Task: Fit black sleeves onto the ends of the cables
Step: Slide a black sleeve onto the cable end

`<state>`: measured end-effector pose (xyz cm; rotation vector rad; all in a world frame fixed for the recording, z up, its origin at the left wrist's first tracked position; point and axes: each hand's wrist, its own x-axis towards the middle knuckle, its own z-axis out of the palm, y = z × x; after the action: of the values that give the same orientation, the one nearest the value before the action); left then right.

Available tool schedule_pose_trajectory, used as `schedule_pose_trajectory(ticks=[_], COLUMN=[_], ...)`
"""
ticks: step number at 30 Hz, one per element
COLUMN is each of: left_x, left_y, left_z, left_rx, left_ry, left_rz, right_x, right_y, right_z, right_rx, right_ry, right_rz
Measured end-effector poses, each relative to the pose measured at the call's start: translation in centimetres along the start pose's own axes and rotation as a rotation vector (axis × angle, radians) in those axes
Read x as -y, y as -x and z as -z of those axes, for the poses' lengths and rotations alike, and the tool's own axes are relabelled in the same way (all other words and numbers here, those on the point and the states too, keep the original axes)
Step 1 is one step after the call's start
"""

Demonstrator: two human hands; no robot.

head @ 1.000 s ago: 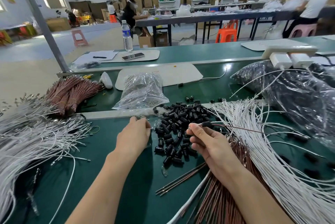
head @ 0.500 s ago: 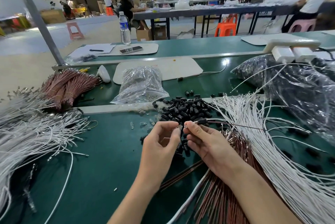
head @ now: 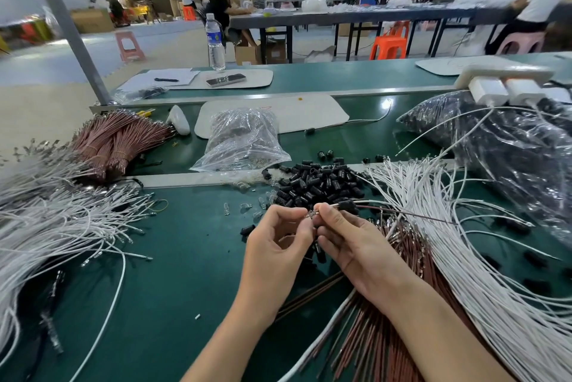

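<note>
A heap of loose black sleeves (head: pixel 315 185) lies on the green table (head: pixel 173 257) just beyond my hands. My right hand (head: pixel 349 242) pinches the ends of a white and a brown cable (head: pixel 402 211), which carry a black sleeve (head: pixel 346 205) just behind my fingertips. My left hand (head: pixel 275 245) meets it fingertip to fingertip and pinches a small clear part (head: pixel 309 214) at the cable tips. A fan of white cables (head: pixel 464 257) and brown cables (head: pixel 371 335) lies under my right forearm.
Finished white cables (head: pixel 46 227) pile up at the left, with bundled brown cables (head: pixel 117 140) behind them. A clear bag (head: pixel 244 140) and small clear bulbs (head: pixel 247 205) sit beyond my hands. A large dark plastic bag (head: pixel 510 149) fills the right. People work at far tables.
My left hand came from the table at the left to meet my right hand at the cable tips. My right hand stayed holding the cables.
</note>
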<state>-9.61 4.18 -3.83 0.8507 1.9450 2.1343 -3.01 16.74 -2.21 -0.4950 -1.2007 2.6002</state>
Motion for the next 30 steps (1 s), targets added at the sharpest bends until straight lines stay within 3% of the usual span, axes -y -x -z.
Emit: schedule_pose_trajectory(ticks=[30], left_x=[0.87], left_y=[-0.12], left_z=[0.41], left_rx=[0.026], left_ry=[-0.152], left_rz=[-0.108], right_x=[-0.1], right_y=[-0.43], right_z=[0.56], right_rx=[0.003], right_ry=[0.016], right_rz=[0.002])
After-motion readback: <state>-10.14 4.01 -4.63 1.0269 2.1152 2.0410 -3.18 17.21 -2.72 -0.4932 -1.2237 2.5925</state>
